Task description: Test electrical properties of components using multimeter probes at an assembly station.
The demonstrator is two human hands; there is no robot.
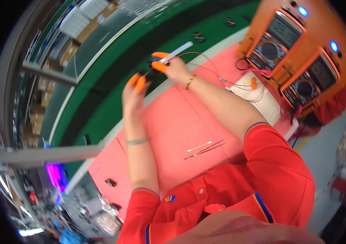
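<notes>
One white stick in right fingers, hold of left fingers unclear, both past pink mat edge

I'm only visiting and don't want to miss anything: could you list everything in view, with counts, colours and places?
Multimeters: two, orange and black, upper right
Stand: one, orange, around the multimeters
Perforated tray: one, cream, beside the stand
Wire: at least one, red, near the right hand
Mat: one, pink, before the person
Tweezers: one, dark, on the mat
Cotton swab: one, white, beside the tweezers
Conveyor belt: one, green, beyond the mat
Small components: at least three, dark, belt and mat
White strip: one, right hand
Cardboard boxes: several, brown, far left
Background: partly too blurred to list
Finger cots: four, orange, both hands
Bracelets: two, gold and greyish, wrists
Shirt: one, red, person's torso
Hands: two, bare skin, over the belt's near side
</notes>
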